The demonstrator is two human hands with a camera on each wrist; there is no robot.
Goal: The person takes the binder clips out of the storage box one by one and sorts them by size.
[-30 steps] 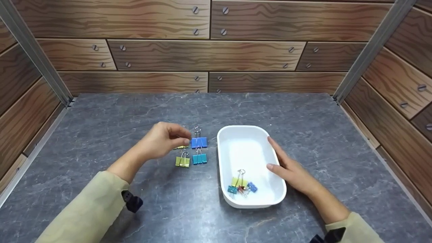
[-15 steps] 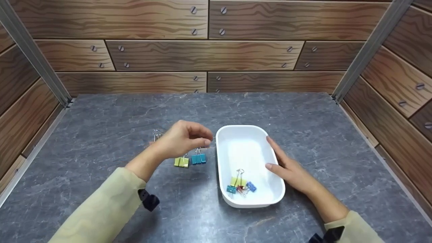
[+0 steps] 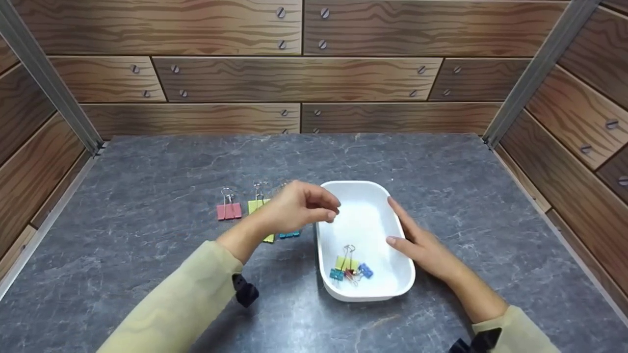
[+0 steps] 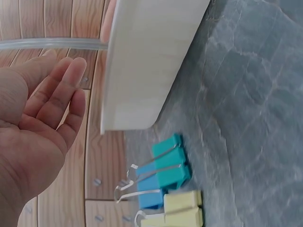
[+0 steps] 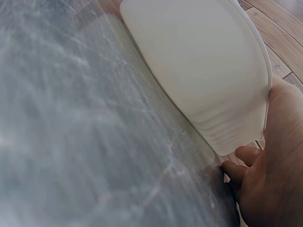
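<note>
Over the left rim of a white plastic box [image 3: 363,220] hovers my left hand [image 3: 301,208], its fingers loosely bent and nothing visible between them. My right hand [image 3: 422,250] grips the box's right side, thumb over the rim and fingers outside. Inside the box, near its front end, lie small binder clips: yellow [image 3: 347,264], teal [image 3: 336,274], red [image 3: 349,271] and blue [image 3: 366,270]. Left of the box, a pink binder clip [image 3: 229,211] and a larger yellow one [image 3: 256,205] lie in a row. My left hand partly covers a teal binder clip [image 3: 289,235]; the left wrist view shows a blue binder clip [image 4: 150,191] behind it.
A grey marbled tabletop [image 3: 147,196] carries everything. Wood-patterned panels [image 3: 294,78] stand at the back and both sides, with metal posts [image 3: 525,78] at the corners. Another yellow binder clip [image 3: 269,239] lies partly under the left hand in the head view.
My left hand has moved right, from above the row of clips to over the box's left rim, uncovering the pink and larger yellow clips. The right hand and the box have stayed put.
</note>
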